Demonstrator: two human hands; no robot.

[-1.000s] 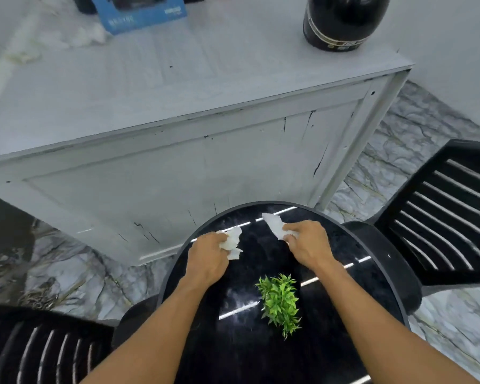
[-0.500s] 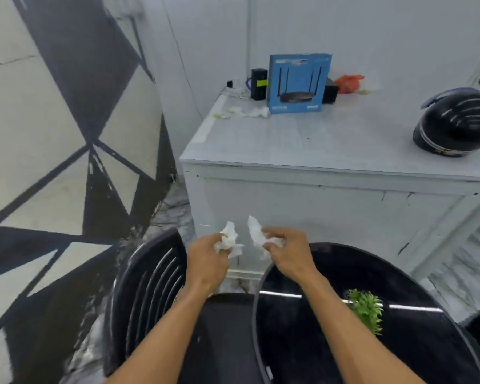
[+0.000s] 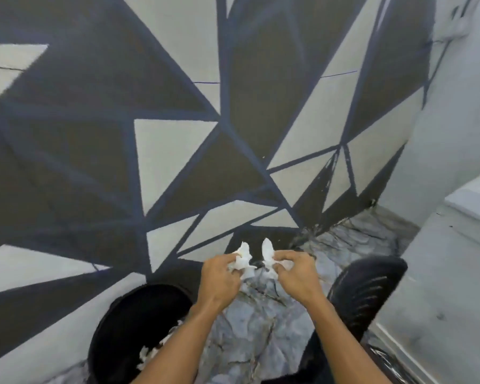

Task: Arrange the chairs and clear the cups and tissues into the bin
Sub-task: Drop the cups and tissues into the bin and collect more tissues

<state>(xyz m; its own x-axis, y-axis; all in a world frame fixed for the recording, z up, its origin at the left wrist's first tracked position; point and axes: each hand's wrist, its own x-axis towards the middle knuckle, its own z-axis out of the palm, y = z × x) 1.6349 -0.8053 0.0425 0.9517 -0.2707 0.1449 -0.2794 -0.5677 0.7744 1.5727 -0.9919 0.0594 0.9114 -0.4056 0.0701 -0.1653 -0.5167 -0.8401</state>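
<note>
My left hand (image 3: pixel 219 281) grips a crumpled white tissue (image 3: pixel 243 259). Close beside it, my right hand (image 3: pixel 297 275) pinches a second white tissue (image 3: pixel 268 252). Both hands are held out in front of me over the marbled floor. A round black bin (image 3: pixel 117 317) stands on the floor down to the left of my left hand, against the wall, with white paper waste (image 3: pixel 150 353) inside. My left forearm covers part of its right rim. A black slatted plastic chair (image 3: pixel 366 289) stands just right of my right hand.
A wall painted in dark and pale triangles (image 3: pixel 178 134) fills the view ahead, close to the bin. A white cabinet (image 3: pixel 449 273) stands at the right behind the chair. Grey marbled floor (image 3: pixel 255 328) shows between bin and chair.
My view has swung left from the black round table and white cabinet to the patterned wall and the bin. Both hands still hold their tissues, now near the bin.
</note>
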